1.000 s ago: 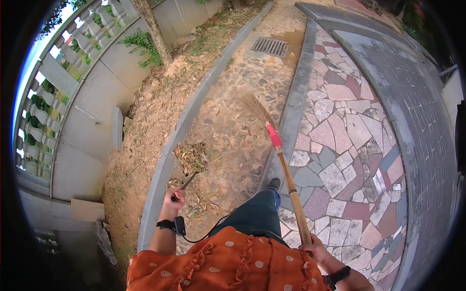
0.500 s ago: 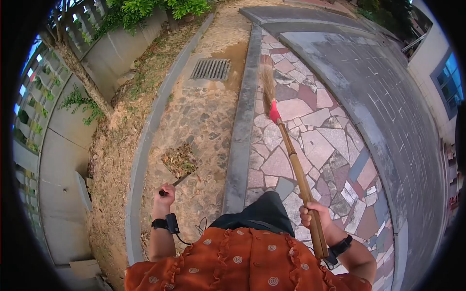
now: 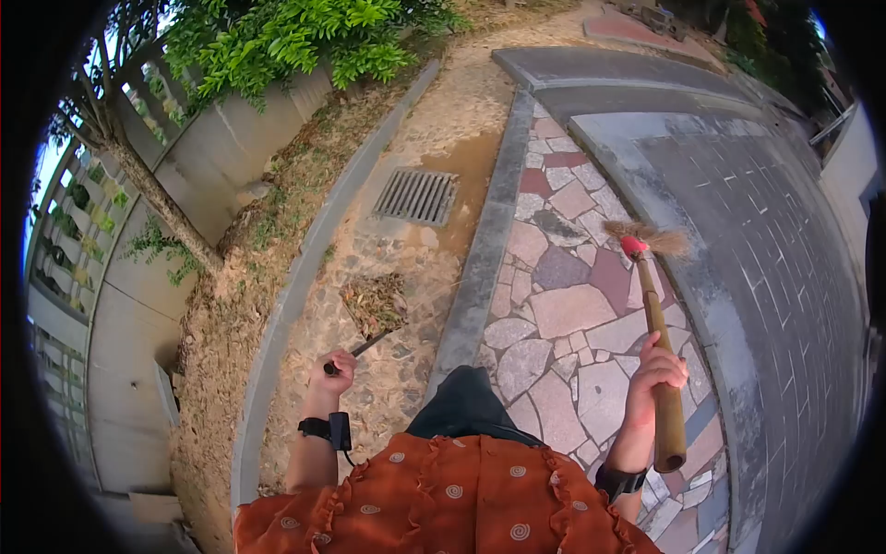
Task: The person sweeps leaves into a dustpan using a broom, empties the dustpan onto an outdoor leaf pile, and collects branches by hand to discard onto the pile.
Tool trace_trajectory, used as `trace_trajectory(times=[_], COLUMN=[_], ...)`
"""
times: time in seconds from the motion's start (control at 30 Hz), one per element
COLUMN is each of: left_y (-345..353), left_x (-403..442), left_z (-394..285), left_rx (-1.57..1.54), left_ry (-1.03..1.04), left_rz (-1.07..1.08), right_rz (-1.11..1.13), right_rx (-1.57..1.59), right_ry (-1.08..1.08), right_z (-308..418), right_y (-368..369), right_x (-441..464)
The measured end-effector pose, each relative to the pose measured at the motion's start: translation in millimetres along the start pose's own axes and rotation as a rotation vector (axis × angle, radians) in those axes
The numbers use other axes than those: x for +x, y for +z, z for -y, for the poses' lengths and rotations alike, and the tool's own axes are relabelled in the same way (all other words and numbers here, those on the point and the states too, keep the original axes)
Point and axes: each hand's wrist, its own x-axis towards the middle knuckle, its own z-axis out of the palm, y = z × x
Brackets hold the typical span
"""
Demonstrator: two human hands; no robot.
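Note:
My left hand (image 3: 338, 367) is closed around the dark handle of a dustpan (image 3: 373, 340). Dry leaves (image 3: 376, 303) fill the pan, hiding most of it, low over or on the cobbled strip; I cannot tell which. On the right, my right hand (image 3: 657, 374) grips the bamboo handle of a broom (image 3: 652, 305). Its pink-bound head with tan bristles (image 3: 660, 240) is at the right edge of the stone paving (image 3: 577, 309), beside the grey curb. The cut end of the handle points toward me.
A metal drain grate (image 3: 415, 196) lies in the cobbled strip ahead. Raised curbs (image 3: 484, 240) border the paving. At left stand a slanting tree (image 3: 166, 203) and a wall (image 3: 138, 323), with leaf litter below. A dark paved slope (image 3: 738, 185) rises at right.
The broom head has swung right across the paving, from near the middle curb to the right one. My right hand has moved up and right with it. The dustpan appears slightly right in view.

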Motion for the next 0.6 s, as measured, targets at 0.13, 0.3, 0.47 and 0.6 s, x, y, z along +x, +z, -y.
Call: trace_trajectory(times=[0.13, 0.3, 0.47, 0.6], left_y=[69.2, 185.6, 315.1, 414.4], left_x=[107.0, 250.1, 387.7, 511.7], left_z=[4.5, 7.7, -1.5, -5.5], left_rx=[-0.044, -0.039, -0.066, -0.05], left_ry=[0.017, 0.084, 0.029, 0.009], left_rz=[0.004, -0.037, -0.026, -0.061], right_rz=[0.094, 0.23, 0.352, 0.402], right_rx=[0.136, 0.096, 0.07, 0.012], right_ry=[-0.108, -0.301, -0.469, -0.527], right_z=[51.7, 98.0, 122.3, 181.9], right_y=[41.8, 80.3, 127.5, 147.7], right_x=[122.8, 275.2, 433.1, 551.8])
